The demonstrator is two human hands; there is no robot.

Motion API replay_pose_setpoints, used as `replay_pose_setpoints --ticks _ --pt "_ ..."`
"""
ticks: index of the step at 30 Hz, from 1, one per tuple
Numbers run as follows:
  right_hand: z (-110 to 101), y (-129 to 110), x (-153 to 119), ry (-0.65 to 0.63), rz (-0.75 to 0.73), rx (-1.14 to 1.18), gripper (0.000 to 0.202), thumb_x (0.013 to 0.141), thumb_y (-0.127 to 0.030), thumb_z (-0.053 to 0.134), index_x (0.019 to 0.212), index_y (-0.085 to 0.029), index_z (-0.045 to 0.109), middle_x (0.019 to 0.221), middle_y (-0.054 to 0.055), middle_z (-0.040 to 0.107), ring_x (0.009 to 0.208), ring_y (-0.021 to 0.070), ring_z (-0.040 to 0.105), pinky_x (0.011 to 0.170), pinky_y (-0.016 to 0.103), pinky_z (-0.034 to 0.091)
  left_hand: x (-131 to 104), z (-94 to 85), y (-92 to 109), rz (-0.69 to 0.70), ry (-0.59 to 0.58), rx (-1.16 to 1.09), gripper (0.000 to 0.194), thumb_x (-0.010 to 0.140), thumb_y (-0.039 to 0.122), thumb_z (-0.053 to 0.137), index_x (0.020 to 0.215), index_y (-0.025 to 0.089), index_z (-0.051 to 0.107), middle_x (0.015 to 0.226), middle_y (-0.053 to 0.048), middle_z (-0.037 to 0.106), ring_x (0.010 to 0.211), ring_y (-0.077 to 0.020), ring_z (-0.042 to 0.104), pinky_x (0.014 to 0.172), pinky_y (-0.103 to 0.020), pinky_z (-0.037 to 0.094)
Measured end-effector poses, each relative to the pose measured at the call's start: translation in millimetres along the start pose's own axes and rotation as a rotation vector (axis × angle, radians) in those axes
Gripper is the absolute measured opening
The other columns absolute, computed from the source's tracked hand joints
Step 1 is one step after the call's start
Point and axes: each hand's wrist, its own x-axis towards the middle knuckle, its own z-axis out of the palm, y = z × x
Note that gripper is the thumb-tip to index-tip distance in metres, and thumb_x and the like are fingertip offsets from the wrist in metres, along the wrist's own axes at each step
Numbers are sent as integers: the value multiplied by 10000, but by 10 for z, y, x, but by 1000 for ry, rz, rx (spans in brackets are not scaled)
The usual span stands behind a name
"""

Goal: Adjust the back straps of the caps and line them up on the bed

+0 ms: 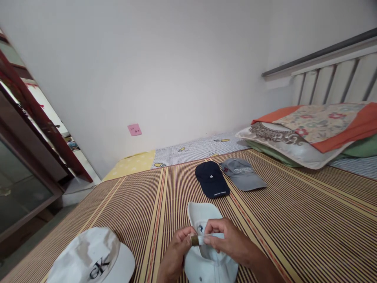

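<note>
A pale baseball cap (203, 210) lies on the striped mat in front of me, its brim pointing away and its back strap (200, 239) towards me. My left hand (176, 251) pinches the strap's left side, beside a brownish buckle (194, 240). With thumb and fingers closed, my right hand (224, 239) grips the same strap just right of the buckle. A small dark embroidered mark shows between the hands. Part of the cap's crown is hidden behind my fingers.
A white cap with black letters (94, 255) sits at the lower left. Farther off, a navy cap (211, 179) and a grey cap (244, 175) lie side by side on the mat (132, 204). Pillows (294, 137) are stacked at the right, by a radiator (332, 82).
</note>
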Motion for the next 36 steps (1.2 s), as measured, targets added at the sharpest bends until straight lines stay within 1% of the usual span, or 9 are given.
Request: replay_pose_setpoints --ticks 2,9,13,18,23,25,29,33,36 --pt "15 -4 9 5 -7 11 196 786 -367 672 742 -178 643 652 -31 564 578 124 520 587 249 408 -4 0 -2 4 -11 2 544 663 615 889 701 165 585 583 44 473 508 -69 321 486 -220 228" --pt "56 73 35 44 -37 -26 191 804 -362 675 737 -186 648 675 -26 572 604 128 537 607 253 416 -25 23 35 4 -7 -8 545 677 609 882 684 178 548 574 54 455 503 -67 307 481 -213 223" --pt "91 77 41 91 -24 -8 179 812 -346 661 717 -197 630 598 -40 547 562 125 512 587 254 390 -18 16 19 18 -1 8 532 717 604 857 694 184 532 582 54 447 507 -68 305 484 -215 225" --pt "102 69 53 57 -24 28 172 797 -340 654 708 -201 607 549 -58 506 516 117 477 553 253 367 -35 57 42 34 12 9 562 695 622 867 687 195 500 582 60 432 510 -69 309 490 -215 234" --pt "140 74 81 88 -47 38 174 821 -328 631 710 -198 599 620 -37 541 560 123 509 575 253 404 -64 130 108 43 -33 29 537 758 626 820 698 188 514 590 61 422 509 -62 297 491 -206 240" --pt "159 84 86 90 -44 49 159 822 -315 627 717 -197 604 623 -36 541 566 124 511 574 249 405 -74 125 115 45 -67 15 519 745 606 838 726 187 532 602 58 435 513 -63 304 491 -205 242" --pt "162 126 77 62 -50 97 144 822 -308 632 731 -200 603 599 -51 519 544 111 478 539 233 367 -85 68 93 34 -89 4 520 677 557 899 740 195 531 613 57 456 509 -62 311 490 -208 243" --pt "152 150 69 2 -48 125 156 832 -320 654 743 -204 600 599 -57 510 544 103 470 521 221 347 -86 41 71 20 -72 15 536 694 603 872 709 194 526 592 56 443 508 -67 301 489 -214 234" --pt "165 136 73 -7 -42 138 160 823 -320 657 733 -210 584 580 -64 503 526 99 458 513 220 339 -80 57 77 29 -53 -8 546 703 620 859 691 194 520 582 63 421 509 -67 283 492 -210 233"
